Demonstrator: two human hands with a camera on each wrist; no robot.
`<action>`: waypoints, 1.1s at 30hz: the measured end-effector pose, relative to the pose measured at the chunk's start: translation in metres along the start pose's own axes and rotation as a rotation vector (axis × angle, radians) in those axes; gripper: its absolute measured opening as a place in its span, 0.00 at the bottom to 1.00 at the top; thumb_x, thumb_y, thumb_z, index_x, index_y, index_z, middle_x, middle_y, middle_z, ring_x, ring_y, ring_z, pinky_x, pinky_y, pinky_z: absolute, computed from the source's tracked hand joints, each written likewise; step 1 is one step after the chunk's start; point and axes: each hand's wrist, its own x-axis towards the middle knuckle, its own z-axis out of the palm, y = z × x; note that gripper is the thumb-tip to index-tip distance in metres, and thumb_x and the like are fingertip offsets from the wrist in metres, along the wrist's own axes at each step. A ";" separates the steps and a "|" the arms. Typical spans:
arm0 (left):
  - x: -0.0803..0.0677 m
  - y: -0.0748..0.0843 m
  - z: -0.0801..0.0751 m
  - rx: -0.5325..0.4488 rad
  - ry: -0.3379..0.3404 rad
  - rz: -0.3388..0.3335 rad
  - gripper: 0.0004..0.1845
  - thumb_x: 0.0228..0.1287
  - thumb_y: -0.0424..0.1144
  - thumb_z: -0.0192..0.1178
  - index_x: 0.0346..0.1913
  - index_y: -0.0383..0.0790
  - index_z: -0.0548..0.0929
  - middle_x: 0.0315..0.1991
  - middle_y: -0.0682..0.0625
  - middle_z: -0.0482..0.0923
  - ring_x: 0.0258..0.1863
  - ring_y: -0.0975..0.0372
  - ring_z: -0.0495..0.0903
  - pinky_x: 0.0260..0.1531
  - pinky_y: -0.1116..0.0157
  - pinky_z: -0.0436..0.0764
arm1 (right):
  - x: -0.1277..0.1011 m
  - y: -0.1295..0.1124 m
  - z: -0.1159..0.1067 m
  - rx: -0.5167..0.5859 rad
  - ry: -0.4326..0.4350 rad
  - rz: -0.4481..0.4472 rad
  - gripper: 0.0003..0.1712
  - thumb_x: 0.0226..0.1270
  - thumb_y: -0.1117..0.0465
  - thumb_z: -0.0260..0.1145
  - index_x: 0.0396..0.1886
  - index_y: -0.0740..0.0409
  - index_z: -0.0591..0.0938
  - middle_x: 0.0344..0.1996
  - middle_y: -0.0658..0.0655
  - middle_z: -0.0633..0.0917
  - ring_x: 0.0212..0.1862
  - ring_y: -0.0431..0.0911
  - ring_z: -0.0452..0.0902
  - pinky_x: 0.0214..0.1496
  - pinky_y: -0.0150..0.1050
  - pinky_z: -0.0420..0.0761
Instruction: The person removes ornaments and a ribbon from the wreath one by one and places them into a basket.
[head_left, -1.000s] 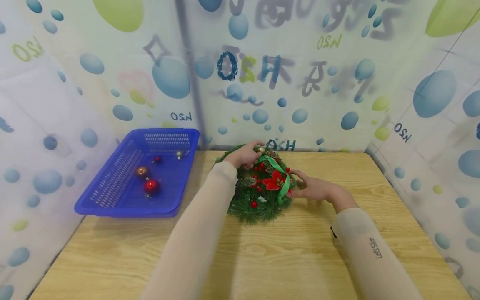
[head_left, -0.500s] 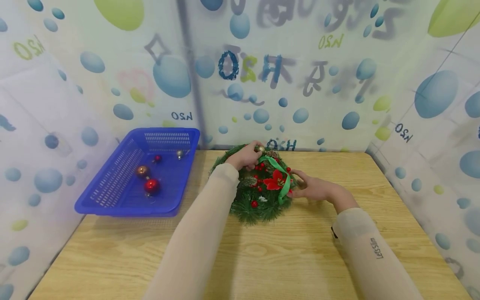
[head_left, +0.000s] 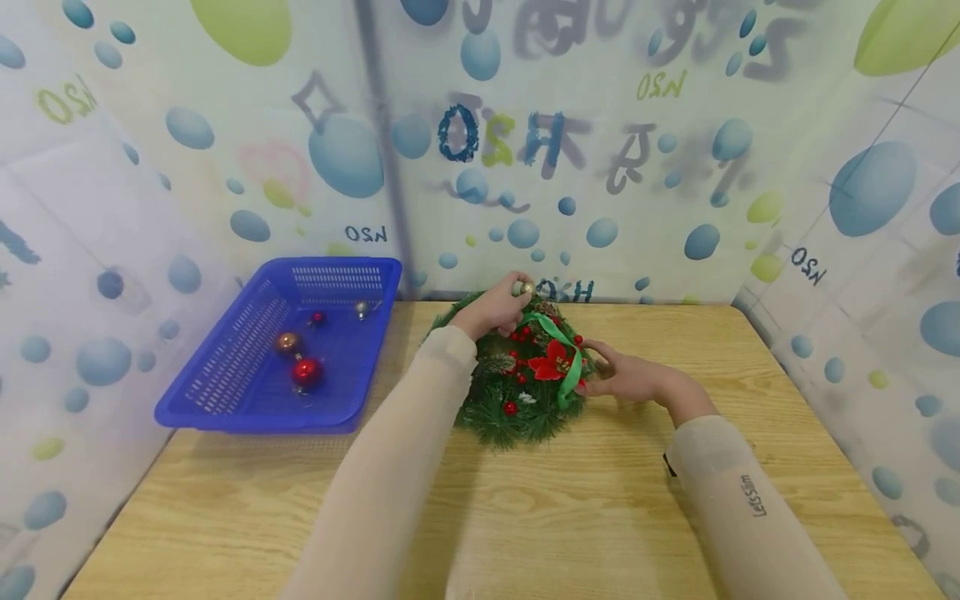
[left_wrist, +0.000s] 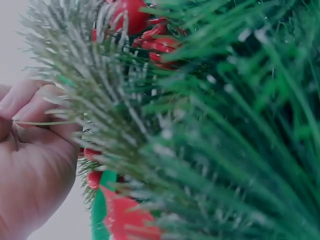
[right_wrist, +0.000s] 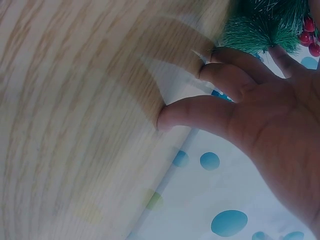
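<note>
A green wreath [head_left: 517, 400] with red berries, a red flower and a green ribbon lies at the middle of the wooden table [head_left: 570, 517]. At its far edge my left hand [head_left: 491, 310] pinches a small gold bauble [head_left: 523, 288] just above the needles. My right hand [head_left: 626, 379] rests against the wreath's right side, its thumb near the ribbon. The left wrist view shows blurred wreath needles [left_wrist: 215, 150] close up, with the left hand's fingers [left_wrist: 30, 107] at the left. In the right wrist view the right hand's fingers [right_wrist: 200, 112] lie fairly straight with their tips on the table [right_wrist: 75, 100], beside the wreath [right_wrist: 260, 25].
A blue slotted basket [head_left: 225, 400] stands at the table's left, holding a red bauble [head_left: 305, 372], a bronze one [head_left: 286, 342], a small red one [head_left: 317, 317] and a silver one [head_left: 361, 308]. Bubble-printed sheets wall in the back and both sides.
My left hand has raised the gold bauble a little from the wreath's far edge. The right hand and the wreath have stayed where they were.
</note>
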 end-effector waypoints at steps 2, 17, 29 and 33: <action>-0.002 0.002 0.000 0.001 -0.005 0.006 0.22 0.89 0.48 0.41 0.77 0.50 0.57 0.20 0.54 0.53 0.16 0.63 0.48 0.22 0.63 0.57 | 0.000 0.000 0.000 0.002 -0.001 -0.001 0.62 0.75 0.36 0.68 0.89 0.42 0.36 0.85 0.75 0.44 0.85 0.72 0.43 0.75 0.69 0.71; -0.022 0.006 -0.011 -0.067 -0.007 0.063 0.18 0.89 0.48 0.41 0.74 0.55 0.59 0.18 0.55 0.51 0.14 0.63 0.46 0.20 0.63 0.55 | -0.001 0.000 0.001 -0.010 0.007 -0.005 0.62 0.75 0.35 0.68 0.89 0.41 0.37 0.85 0.75 0.44 0.85 0.73 0.43 0.78 0.73 0.62; -0.036 0.007 -0.012 -0.080 -0.003 0.086 0.20 0.89 0.49 0.41 0.75 0.53 0.59 0.19 0.56 0.52 0.14 0.63 0.47 0.21 0.63 0.56 | -0.002 0.002 0.001 -0.019 0.011 -0.011 0.62 0.75 0.35 0.67 0.89 0.42 0.37 0.85 0.76 0.45 0.85 0.73 0.44 0.78 0.75 0.59; -0.043 0.008 -0.009 -0.085 0.028 0.094 0.19 0.89 0.49 0.42 0.74 0.51 0.60 0.19 0.56 0.53 0.14 0.64 0.47 0.21 0.63 0.55 | -0.002 0.002 0.002 -0.016 0.010 -0.012 0.62 0.75 0.35 0.67 0.89 0.42 0.36 0.85 0.76 0.44 0.85 0.73 0.43 0.78 0.75 0.59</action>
